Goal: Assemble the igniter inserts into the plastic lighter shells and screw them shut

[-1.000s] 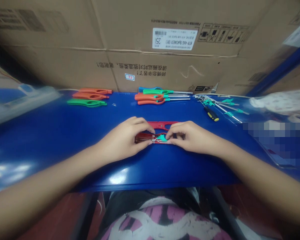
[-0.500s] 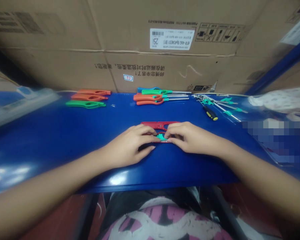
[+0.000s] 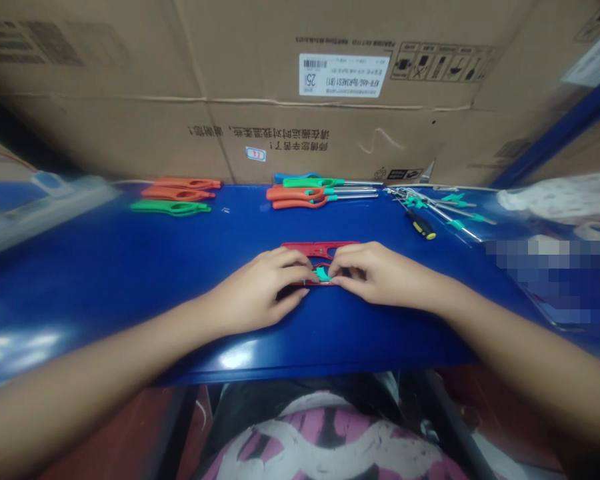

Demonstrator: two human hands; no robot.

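On the blue table, a red lighter shell half (image 3: 296, 284) lies under my hands, largely covered by the fingers. A teal trigger piece (image 3: 322, 274) sits in it, showing between my fingertips. My left hand (image 3: 260, 290) is closed on the shell's left part, thumb at the near edge and fingers over the top. From the right, my right hand (image 3: 385, 275) pinches at the teal trigger and the shell's edge; the exact grip is partly hidden. Just behind them lies a second red shell half (image 3: 304, 249), its right end behind my right hand.
Orange shells (image 3: 183, 193) and a green shell (image 3: 170, 208) lie at back left. Assembled lighters (image 3: 297, 195) are at back centre. Metal rods with teal parts (image 3: 453, 223) and a black-yellow screwdriver (image 3: 421, 225) lie to the right. A cardboard wall (image 3: 145, 120) stands behind.
My right fingertips have shifted very slightly left at the teal trigger. Both hands otherwise stay in place on the red shell half.
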